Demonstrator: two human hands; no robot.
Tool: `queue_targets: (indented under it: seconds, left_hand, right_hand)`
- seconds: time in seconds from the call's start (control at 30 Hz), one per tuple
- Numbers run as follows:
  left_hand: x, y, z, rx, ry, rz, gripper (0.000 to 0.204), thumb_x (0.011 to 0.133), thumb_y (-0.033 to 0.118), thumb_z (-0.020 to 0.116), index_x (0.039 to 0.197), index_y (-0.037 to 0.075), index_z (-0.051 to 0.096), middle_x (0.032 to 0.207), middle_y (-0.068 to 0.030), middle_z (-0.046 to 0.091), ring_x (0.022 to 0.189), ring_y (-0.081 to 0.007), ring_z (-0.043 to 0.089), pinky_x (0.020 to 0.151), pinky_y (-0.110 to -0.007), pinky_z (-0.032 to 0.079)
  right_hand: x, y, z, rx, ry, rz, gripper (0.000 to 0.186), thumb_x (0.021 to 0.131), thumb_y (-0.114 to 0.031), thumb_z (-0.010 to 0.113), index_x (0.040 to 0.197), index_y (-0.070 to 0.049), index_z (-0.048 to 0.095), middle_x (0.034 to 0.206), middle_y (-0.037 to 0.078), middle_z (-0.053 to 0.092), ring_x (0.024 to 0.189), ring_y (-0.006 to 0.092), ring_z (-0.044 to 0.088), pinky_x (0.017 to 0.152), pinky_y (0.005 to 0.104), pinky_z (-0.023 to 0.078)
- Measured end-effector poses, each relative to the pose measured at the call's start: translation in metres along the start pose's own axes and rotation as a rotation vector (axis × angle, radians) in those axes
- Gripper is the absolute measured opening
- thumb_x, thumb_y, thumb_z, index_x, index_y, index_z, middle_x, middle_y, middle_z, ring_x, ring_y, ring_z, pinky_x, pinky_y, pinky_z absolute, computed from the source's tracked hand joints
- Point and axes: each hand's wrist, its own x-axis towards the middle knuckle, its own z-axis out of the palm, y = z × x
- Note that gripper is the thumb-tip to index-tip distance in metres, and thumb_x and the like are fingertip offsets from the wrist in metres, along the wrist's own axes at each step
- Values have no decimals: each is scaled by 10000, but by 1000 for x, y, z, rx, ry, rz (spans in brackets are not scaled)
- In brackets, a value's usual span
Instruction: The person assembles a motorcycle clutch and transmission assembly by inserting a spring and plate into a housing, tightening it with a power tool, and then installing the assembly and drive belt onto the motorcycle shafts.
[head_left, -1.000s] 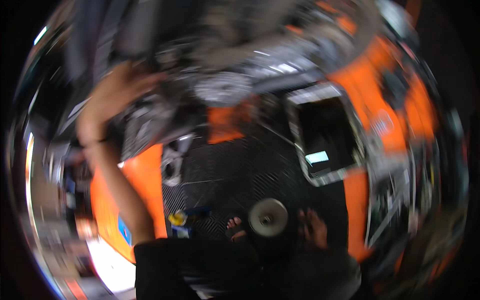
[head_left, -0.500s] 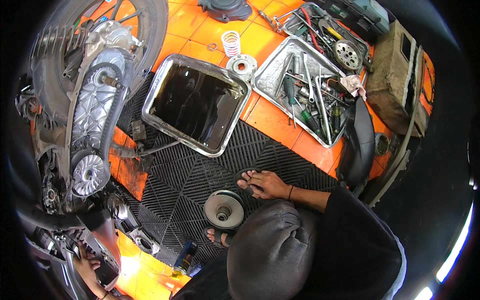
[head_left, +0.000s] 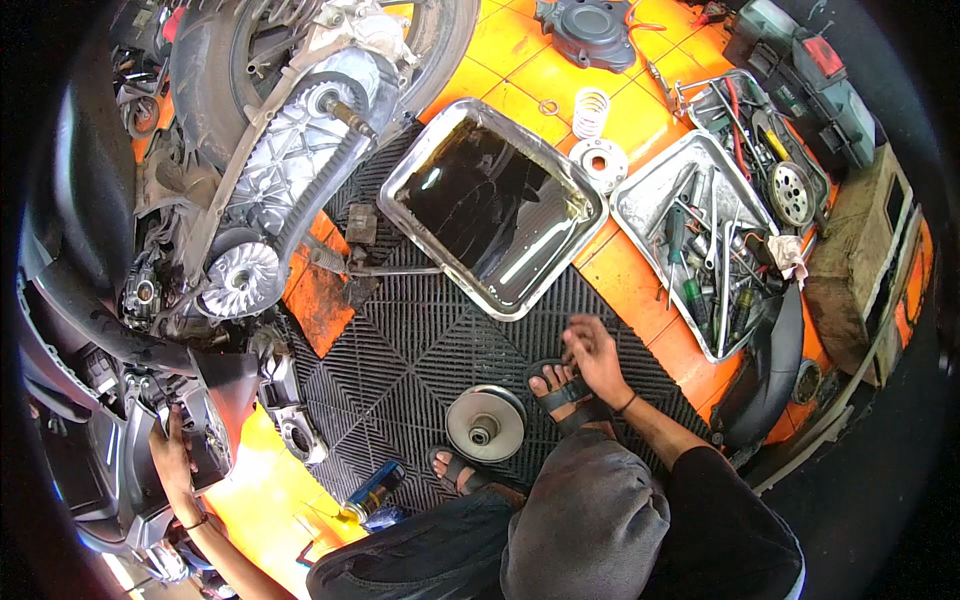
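Note:
My right hand (head_left: 595, 355) hangs just above my sandalled right foot (head_left: 560, 390), its fingers loosely bent and apart, with nothing visible in them. At the lower left, my left hand (head_left: 175, 455) reaches up against the scooter's body panels (head_left: 225, 400). Its fingers look stretched out, though their tips are partly lost among dark parts. A round metal pulley (head_left: 485, 424) with a central hub lies on the black rubber mat (head_left: 420, 370) between my feet. Above it stands a metal tray (head_left: 480, 306) of dark oil.
On the left is the scooter's exposed belt drive (head_left: 300, 160) beside its rear wheel (head_left: 460, 50). A tool tray (head_left: 625, 195), a white spring (head_left: 591, 113) and a flanged disc (head_left: 600, 163) sit to the right. A spray can (head_left: 375, 487) lies near my left foot.
My view has swung left, so the scene sits farther right. My right hand has lifted off my foot and moved forward. My left hand stays at the scooter's panels.

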Motion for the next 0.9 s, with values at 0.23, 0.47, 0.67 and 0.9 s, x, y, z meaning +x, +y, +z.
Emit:
queue_targets:
  seconds: [0.23,0.47,0.67,0.9]
  left_hand:
    - [-3,-7,5,-9,52,-44,474,962,487,603,885,23,549,554,7,433,362,-77,377,322,-258,273]
    - [2,-10,0,-50,-38,4,484,955,498,608,905,21,546,559,1,435,368,-70,396,322,-249,288]
    - [-7,5,3,-50,14,-32,466,960,476,611,912,18,535,566,0,440,368,-67,392,322,-246,286]
    - [-6,4,-1,-28,-28,-47,457,970,451,604,985,-4,563,582,-3,446,380,-67,388,336,-239,287]
  right_hand:
    - [83,-38,-2,193,-57,301,660,976,-436,600,1352,68,398,1128,231,623,822,280,710,628,347,601]
    - [118,-31,9,200,-48,205,568,1023,-344,533,1340,89,348,1092,276,624,663,296,710,538,346,614]
    - [127,-17,16,113,-37,104,375,1044,-181,459,1177,160,379,782,244,642,533,279,678,447,334,590]
    - [128,-14,22,38,8,96,312,1046,-139,434,1125,160,392,745,226,642,517,260,670,423,321,574]
